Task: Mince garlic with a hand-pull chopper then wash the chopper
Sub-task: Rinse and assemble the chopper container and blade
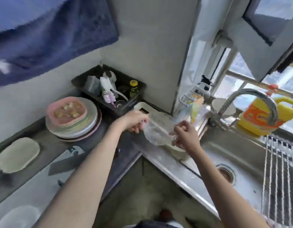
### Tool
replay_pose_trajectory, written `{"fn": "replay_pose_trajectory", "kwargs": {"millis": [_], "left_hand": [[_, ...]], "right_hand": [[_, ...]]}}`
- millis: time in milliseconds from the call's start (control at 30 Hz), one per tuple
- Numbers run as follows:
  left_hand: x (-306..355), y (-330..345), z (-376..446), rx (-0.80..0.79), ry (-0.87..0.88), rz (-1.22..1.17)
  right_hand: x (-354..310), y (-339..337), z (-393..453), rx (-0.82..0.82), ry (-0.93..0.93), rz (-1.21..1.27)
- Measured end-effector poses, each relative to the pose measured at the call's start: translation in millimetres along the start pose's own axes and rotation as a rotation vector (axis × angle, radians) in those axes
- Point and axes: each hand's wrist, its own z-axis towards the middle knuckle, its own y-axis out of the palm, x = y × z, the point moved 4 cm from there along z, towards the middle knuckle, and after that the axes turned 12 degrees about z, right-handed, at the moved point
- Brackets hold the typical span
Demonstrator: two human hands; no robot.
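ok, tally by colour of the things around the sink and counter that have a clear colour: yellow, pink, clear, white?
Yellow: 1, detergent jug
Pink: 1, bowl on the plate stack
Clear: 1, plastic bowl held between the left hand and right hand
White: 1, brush in the caddy
Total: 4

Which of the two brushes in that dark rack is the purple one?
The small brush with lilac bristles, low at the front of the dark rack. The other, a bigger white-bristled brush, stands just above it.
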Motion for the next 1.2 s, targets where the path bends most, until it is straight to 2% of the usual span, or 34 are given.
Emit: {"fn": "replay_pose_trajectory", "kwargs": {"millis": [167,267,333,433,533,600,733,867,933,1067,1200], "left_hand": [[-153,-37,-74,-0.295,-0.389,-0.033],[-240,-30,-119,-0.318,-0.526,-0.125],[-291,-25,-141,-0.196,-0.565,-0.213],[-357,-22,-175,0.107,-0.646,-0.343],[-417,-19,-201,0.349,-0.747,-0.468],[-447,-16,-212,0.436,-0.772,-0.581],[-472,-19,-219,0.559,-0.732,-0.798],[-478,-16,-214,0.587,-0.67,-0.94],[-480,-17,-212,0.576,-0.658,-0.999],[-486,-18,-211,0.605,-0.653,-1.075],[-495,-19,-210,0.642,-0.687,-1.101]], "right_hand": [[23,139,-42,-0.416,0.046,-0.139],[40,218,-81,-0.672,0.046,-0.278],[52,262,-110,-0.803,0.075,-0.267],[72,317,-146,-0.906,0.124,-0.273],[95,352,-164,-0.89,0.151,-0.274],[106,361,-164,-0.818,0.01,-0.407],[110,374,-171,-0.774,-0.204,-0.591],[117,397,-214,-1.129,-0.339,-0.865],[123,404,-234,-1.254,-0.43,-0.961],[137,416,-260,-1.397,-0.467,-1.002],[154,424,-269,-1.42,-0.591,-1.199]]}}
